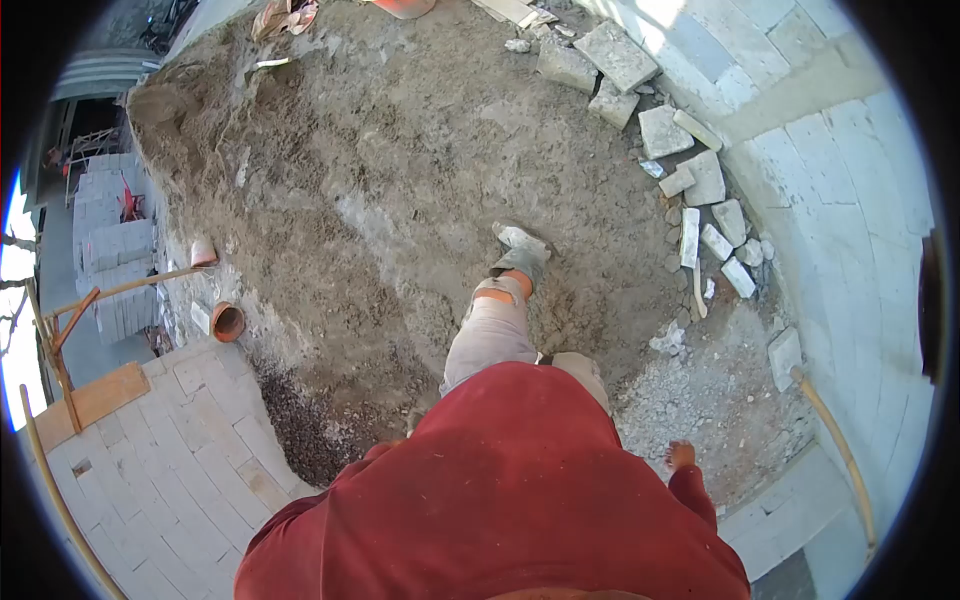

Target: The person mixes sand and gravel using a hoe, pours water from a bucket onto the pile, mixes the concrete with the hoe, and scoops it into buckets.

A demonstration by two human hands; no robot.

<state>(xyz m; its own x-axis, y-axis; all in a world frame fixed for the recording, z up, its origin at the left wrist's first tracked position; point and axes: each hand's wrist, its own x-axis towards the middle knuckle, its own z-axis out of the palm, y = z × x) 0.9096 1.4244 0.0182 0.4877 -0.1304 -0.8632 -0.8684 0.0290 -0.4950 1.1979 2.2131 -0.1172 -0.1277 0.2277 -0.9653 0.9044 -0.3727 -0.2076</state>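
Observation:
My right hand [680, 455] hangs out to the side beyond the end of a red sleeve, above pale rubble and sand. Its fingers are partly visible, slightly apart, with nothing seen in them. My left hand is out of sight; the left sleeve is folded in against my red shirt [490, 490]. Below, one foot in a grey, dirt-covered boot [523, 248] is stepping on the sandy ground. Nearest to my right hand lies a patch of white crushed debris [700, 385].
Broken blocks [705, 178] line the wall [820, 180] on the right. A long wooden handle [840, 440] leans there, a pale flat piece at its end. On the left are a block wall [190, 430], a clay pipe [228, 322] and wooden poles [125, 287]. Dark gravel [305, 420] lies beside it.

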